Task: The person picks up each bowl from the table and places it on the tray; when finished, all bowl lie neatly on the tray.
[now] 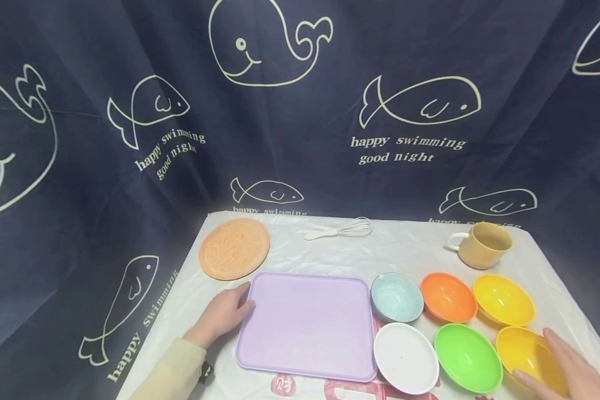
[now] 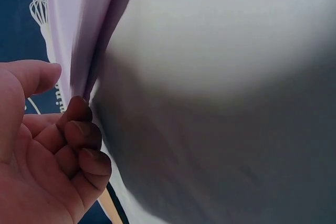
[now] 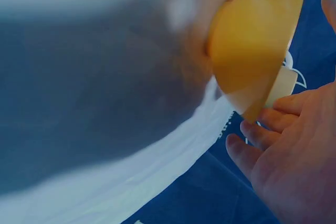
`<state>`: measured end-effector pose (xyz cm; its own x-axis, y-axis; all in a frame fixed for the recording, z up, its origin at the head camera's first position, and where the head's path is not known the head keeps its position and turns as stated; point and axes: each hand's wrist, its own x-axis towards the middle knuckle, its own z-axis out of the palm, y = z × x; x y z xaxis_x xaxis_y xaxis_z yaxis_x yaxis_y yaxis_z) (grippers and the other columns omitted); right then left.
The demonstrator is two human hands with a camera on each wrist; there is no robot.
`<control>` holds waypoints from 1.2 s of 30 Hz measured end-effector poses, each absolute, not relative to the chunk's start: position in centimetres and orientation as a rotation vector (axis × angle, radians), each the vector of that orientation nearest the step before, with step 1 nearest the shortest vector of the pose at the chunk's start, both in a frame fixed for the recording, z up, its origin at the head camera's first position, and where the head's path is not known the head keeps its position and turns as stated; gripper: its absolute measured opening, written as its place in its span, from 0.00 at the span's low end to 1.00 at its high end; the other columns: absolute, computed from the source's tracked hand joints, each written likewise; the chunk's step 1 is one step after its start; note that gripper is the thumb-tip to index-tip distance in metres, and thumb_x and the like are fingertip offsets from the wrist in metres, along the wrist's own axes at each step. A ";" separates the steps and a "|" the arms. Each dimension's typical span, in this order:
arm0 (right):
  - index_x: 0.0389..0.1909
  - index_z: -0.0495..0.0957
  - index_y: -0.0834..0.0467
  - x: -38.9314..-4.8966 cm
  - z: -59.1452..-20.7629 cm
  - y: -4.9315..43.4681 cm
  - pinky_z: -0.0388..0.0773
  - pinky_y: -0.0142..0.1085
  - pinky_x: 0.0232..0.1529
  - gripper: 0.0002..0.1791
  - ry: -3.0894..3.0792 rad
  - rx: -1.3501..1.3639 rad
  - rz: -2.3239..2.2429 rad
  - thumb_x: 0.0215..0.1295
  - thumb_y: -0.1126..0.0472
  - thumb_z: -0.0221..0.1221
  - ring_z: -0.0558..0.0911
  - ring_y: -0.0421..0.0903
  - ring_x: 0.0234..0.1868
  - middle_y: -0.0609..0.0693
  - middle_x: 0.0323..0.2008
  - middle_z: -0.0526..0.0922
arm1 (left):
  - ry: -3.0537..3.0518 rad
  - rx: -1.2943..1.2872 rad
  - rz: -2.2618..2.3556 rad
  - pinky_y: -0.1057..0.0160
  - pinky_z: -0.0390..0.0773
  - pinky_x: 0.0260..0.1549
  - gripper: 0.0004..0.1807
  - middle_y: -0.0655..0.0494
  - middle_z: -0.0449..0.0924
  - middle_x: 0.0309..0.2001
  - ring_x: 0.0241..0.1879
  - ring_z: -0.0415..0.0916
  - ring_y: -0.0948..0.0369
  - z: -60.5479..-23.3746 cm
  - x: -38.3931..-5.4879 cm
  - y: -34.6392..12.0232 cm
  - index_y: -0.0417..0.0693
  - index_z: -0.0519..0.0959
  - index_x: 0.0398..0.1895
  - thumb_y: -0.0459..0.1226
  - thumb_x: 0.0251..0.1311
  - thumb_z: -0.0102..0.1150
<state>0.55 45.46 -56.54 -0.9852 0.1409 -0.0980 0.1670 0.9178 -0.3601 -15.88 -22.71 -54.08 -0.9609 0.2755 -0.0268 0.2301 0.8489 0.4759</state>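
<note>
In the head view my left hand is at the left edge of a flat lilac tray. Its thumb overlaps the tray's rim. The left wrist view shows that hand with thumb and fingers apart and loosely bent, fingertips right at the tray's edge. My right hand spreads over the right side of a deep-yellow bowl, partly covering it. Seen from the right wrist, the fingers of the hand reach to the rim of the tilted-looking bowl, thumb well apart.
Beside the tray stand a light-blue bowl, an orange bowl, a yellow bowl, a white bowl and a green bowl. Farther back are a round orange mat, a whisk and a tan mug.
</note>
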 end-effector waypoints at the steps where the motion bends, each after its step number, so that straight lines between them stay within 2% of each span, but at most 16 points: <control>1: 0.80 0.27 0.69 0.8 -56.8 45.4 0.55 0.78 0.54 0.70 2.962 0.285 -0.577 0.66 0.27 0.60 0.54 0.85 0.65 0.83 0.73 0.42 | 2.929 0.399 0.733 0.43 0.72 0.62 0.30 0.34 0.80 0.60 0.61 0.78 0.39 -54.1 -15.8 -22.6 0.31 0.73 0.69 0.41 0.71 0.62; 5: 0.80 0.21 0.63 1.6 -57.4 45.2 0.56 0.78 0.52 0.77 2.809 0.422 -0.587 0.57 0.18 0.57 0.50 0.84 0.67 0.78 0.76 0.33 | 2.936 0.384 0.713 0.44 0.73 0.62 0.30 0.34 0.82 0.58 0.60 0.79 0.40 -54.3 -15.7 -22.4 0.31 0.73 0.69 0.41 0.71 0.63; 8: 0.81 0.21 0.59 2.2 -57.8 44.9 0.56 0.78 0.53 0.77 2.837 0.435 -0.586 0.55 0.17 0.58 0.48 0.83 0.70 0.75 0.78 0.30 | 2.934 0.376 0.723 0.44 0.74 0.61 0.31 0.35 0.84 0.53 0.56 0.81 0.41 -54.3 -15.6 -22.3 0.30 0.72 0.70 0.40 0.70 0.63; 9: 0.81 0.22 0.58 2.3 -58.1 44.9 0.55 0.78 0.53 0.77 2.867 0.435 -0.582 0.55 0.17 0.58 0.47 0.82 0.71 0.73 0.78 0.30 | 2.936 0.375 0.723 0.44 0.75 0.60 0.31 0.36 0.85 0.49 0.53 0.83 0.43 -54.3 -15.6 -22.3 0.30 0.72 0.70 0.40 0.70 0.63; 11: 0.82 0.23 0.55 2.7 -58.4 44.7 0.54 0.77 0.54 0.76 2.933 0.425 -0.583 0.55 0.18 0.59 0.46 0.81 0.73 0.71 0.80 0.30 | 2.928 0.373 0.730 0.47 0.79 0.54 0.31 0.42 0.86 0.37 0.40 0.85 0.49 -54.3 -15.6 -22.3 0.30 0.71 0.70 0.39 0.70 0.62; 13: 0.83 0.25 0.55 2.8 -58.6 44.7 0.54 0.77 0.55 0.76 2.975 0.420 -0.599 0.54 0.19 0.61 0.47 0.80 0.74 0.71 0.80 0.33 | 2.917 0.363 0.726 0.51 0.80 0.44 0.31 0.51 0.81 0.26 0.27 0.79 0.57 -54.3 -15.5 -22.2 0.30 0.70 0.72 0.38 0.70 0.61; 16: 0.82 0.24 0.59 2.4 -58.3 45.0 0.56 0.77 0.54 0.78 2.922 0.439 -0.584 0.53 0.18 0.61 0.50 0.81 0.70 0.75 0.78 0.35 | 2.901 0.359 0.731 0.57 0.73 0.31 0.32 0.61 0.68 0.16 0.17 0.64 0.62 -54.4 -15.4 -22.3 0.30 0.68 0.73 0.37 0.70 0.60; 22: 0.78 0.26 0.71 1.2 -57.1 46.0 0.64 0.76 0.51 0.80 2.808 0.381 -0.525 0.54 0.19 0.62 0.59 0.81 0.61 0.82 0.70 0.46 | 2.905 0.343 0.723 0.59 0.69 0.26 0.31 0.63 0.66 0.16 0.16 0.60 0.64 -54.5 -15.4 -22.4 0.31 0.68 0.73 0.36 0.70 0.59; 27: 0.76 0.29 0.77 0.6 -56.3 46.3 0.67 0.75 0.51 0.79 2.784 0.338 -0.527 0.56 0.22 0.64 0.63 0.80 0.59 0.83 0.64 0.52 | 2.898 0.328 0.725 0.59 0.69 0.27 0.31 0.63 0.66 0.17 0.16 0.62 0.64 -54.7 -15.4 -22.4 0.32 0.68 0.74 0.37 0.71 0.59; 36: 0.76 0.33 0.79 0.2 -55.6 46.1 0.68 0.72 0.52 0.80 2.701 0.415 -0.554 0.53 0.21 0.65 0.63 0.80 0.60 0.82 0.64 0.53 | 2.894 0.324 0.734 0.59 0.70 0.30 0.31 0.63 0.65 0.16 0.17 0.61 0.64 -54.6 -15.3 -22.3 0.32 0.68 0.74 0.36 0.71 0.58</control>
